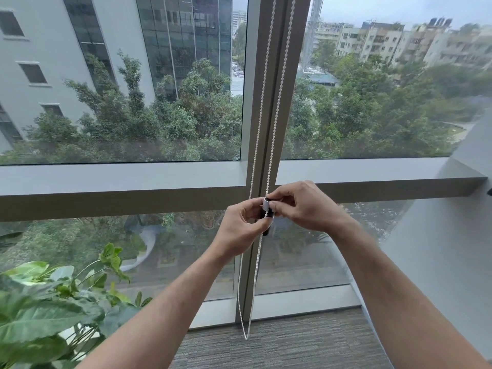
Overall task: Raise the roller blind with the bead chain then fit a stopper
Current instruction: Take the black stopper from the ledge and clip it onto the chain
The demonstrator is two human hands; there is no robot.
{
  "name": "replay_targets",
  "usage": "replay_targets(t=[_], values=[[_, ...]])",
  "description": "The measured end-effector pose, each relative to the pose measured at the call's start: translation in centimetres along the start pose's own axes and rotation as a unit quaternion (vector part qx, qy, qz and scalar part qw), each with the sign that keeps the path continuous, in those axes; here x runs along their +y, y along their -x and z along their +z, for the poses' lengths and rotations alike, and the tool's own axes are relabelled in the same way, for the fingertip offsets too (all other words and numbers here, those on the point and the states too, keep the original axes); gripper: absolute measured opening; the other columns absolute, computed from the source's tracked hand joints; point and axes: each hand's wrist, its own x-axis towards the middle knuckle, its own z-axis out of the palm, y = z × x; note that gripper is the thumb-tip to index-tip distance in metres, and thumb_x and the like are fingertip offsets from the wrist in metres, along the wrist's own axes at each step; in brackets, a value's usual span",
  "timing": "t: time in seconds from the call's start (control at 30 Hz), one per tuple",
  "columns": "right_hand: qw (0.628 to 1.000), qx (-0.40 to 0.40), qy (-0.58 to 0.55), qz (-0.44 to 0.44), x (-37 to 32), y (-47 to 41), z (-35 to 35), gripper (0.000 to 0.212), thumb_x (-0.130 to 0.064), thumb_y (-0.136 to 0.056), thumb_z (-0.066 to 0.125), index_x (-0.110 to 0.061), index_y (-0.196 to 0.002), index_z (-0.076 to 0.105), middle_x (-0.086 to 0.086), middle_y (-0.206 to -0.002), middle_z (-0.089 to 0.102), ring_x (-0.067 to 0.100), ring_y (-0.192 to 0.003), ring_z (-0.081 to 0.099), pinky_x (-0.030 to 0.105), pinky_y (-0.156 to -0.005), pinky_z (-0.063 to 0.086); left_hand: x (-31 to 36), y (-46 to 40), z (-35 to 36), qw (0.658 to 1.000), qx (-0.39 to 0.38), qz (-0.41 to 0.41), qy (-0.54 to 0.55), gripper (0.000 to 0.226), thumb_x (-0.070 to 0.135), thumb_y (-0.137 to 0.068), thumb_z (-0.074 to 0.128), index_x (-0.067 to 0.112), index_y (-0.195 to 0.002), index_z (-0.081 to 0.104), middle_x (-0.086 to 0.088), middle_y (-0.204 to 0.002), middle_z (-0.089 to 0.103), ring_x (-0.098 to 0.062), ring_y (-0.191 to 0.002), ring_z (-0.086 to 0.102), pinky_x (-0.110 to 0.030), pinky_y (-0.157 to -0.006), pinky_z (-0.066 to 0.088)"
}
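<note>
Pinching a small white stopper [265,204] on the bead chain [277,102] with both hands, in front of the window frame [255,102].
Left hand [241,229] and right hand [300,206] meet at the frame's horizontal bar, fingers curled round the stopper on the right strand; something dark sits behind it, unclear what. Chain loop hangs down to just above the carpet [279,347]. Leafy plant [53,310] lower left.

Two bare forearms reach in from below the window's sill bar, no sleeves, watch or rings showing; left hand [241,225] and right hand [303,206] ungloved.
</note>
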Motion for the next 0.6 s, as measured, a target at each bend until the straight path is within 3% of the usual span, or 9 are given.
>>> replay_targets(t=[0.17, 0.37, 0.6], values=[[1.0, 0.014, 0.012, 0.009, -0.1, 0.1, 0.6, 0.012, -0.013, -0.089, 0.067, -0.011, -0.096, 0.077, -0.001, -0.077, 0.076, 0.011, -0.071, 0.07, 0.028, -0.071, 0.056, 0.0, 0.1, 0.5, 1.0, 0.021, -0.007, -0.019, 0.041, -0.006, -0.085, 0.067, 0.029, -0.106, 0.068, 0.005, -0.09, 0.079, -0.012, -0.084, 0.071, -0.032, -0.076, 0.059], [0.997, 0.073, 0.013, 0.021, -0.5, 0.4, 1.5, 0.01, -0.011, -0.085, 0.069, -0.01, -0.092, 0.077, 0.003, -0.078, 0.076, 0.016, -0.073, 0.071, 0.033, -0.073, 0.057, -0.1, 0.1, 0.6, 0.999, 0.034, -0.024, -0.023, 0.044, -0.005, -0.085, 0.067, 0.014, -0.123, 0.054, -0.011, -0.097, 0.078, -0.017, -0.077, 0.065, -0.052, -0.074, 0.058], [0.999, 0.012, -0.015, 0.027, -0.4, 0.3, 0.7, 0.011, -0.009, -0.085, 0.072, -0.01, -0.095, 0.076, -0.003, -0.077, 0.075, -0.004, -0.068, 0.067, 0.021, -0.069, 0.057, -0.6, 0.2, 0.5, 0.998, 0.033, -0.018, -0.046, 0.045, 0.008, -0.079, 0.07, 0.03, -0.114, 0.053, -0.003, -0.097, 0.079, -0.011, -0.073, 0.065, -0.038, -0.07, 0.055]])
